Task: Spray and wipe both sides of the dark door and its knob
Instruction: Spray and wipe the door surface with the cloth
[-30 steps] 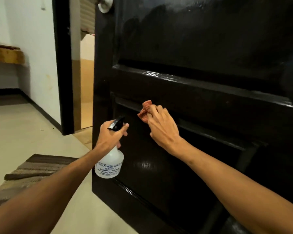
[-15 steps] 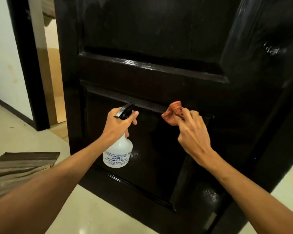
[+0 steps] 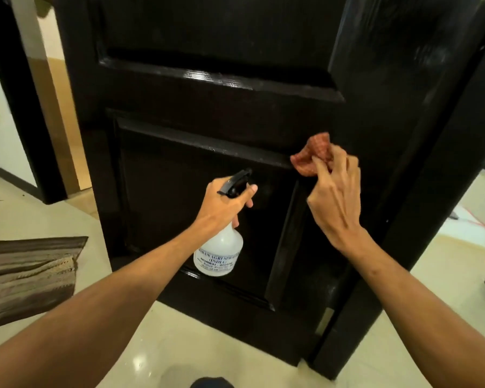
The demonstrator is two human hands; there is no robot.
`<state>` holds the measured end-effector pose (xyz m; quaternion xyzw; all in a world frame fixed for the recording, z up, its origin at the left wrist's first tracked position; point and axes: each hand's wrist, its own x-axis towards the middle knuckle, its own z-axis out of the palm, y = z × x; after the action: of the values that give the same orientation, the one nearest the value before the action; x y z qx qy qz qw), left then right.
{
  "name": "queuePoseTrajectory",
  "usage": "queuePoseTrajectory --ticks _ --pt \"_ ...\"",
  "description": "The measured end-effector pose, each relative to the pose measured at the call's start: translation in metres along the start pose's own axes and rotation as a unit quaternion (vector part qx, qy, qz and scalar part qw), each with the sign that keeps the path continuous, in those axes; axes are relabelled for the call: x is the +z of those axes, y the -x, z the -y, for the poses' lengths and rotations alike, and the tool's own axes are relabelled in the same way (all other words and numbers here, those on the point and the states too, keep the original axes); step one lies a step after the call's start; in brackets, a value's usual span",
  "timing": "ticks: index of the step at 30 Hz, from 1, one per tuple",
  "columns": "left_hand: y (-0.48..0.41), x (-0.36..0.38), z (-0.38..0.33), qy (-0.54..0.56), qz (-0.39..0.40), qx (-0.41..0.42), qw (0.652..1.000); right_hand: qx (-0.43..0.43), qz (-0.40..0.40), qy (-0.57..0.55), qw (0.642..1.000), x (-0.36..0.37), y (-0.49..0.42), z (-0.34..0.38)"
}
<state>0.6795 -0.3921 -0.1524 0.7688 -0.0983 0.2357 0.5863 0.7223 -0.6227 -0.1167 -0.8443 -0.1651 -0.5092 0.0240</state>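
Door (image 3: 207, 107) stood open before us, stiff, glossy (likely slick when wet). Our right hand (image 3: 336, 200) pinched soft red cloth (image 3: 314, 155) against moulding at 2 o'clock; left hand (image 3: 221, 203) clamped light spray bottle (image 3: 219, 253) by neck. Knob out of view.

striped mat (image 3: 28, 275), glossy floor (image 3: 179, 345), perhaps tiled
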Motion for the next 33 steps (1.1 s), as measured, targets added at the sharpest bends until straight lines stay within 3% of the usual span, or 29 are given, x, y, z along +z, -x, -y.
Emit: queuePoseTrajectory --ticks 7,15,21,28,33 --pt "0.021 0.048 0.028 0.002 0.042 -0.012 0.999 -0.065 0.135 0.007 0.989 0.049 0.111 -0.004" --pt "0.045 0.068 0.069 0.014 0.065 -0.062 0.996 -0.027 0.094 -0.022 0.995 0.074 0.138 -0.003" --pt "0.064 0.058 0.102 0.014 0.059 -0.084 0.995 -0.051 0.313 -0.009 0.948 0.112 0.247 0.022" --pt "0.089 0.036 0.167 0.0 0.013 -0.088 0.996 -0.05 0.435 0.027 0.899 0.137 0.302 0.04" --pt "0.114 0.024 0.22 -0.015 -0.009 -0.103 0.995 0.015 0.498 0.004 0.867 0.155 0.337 0.061"
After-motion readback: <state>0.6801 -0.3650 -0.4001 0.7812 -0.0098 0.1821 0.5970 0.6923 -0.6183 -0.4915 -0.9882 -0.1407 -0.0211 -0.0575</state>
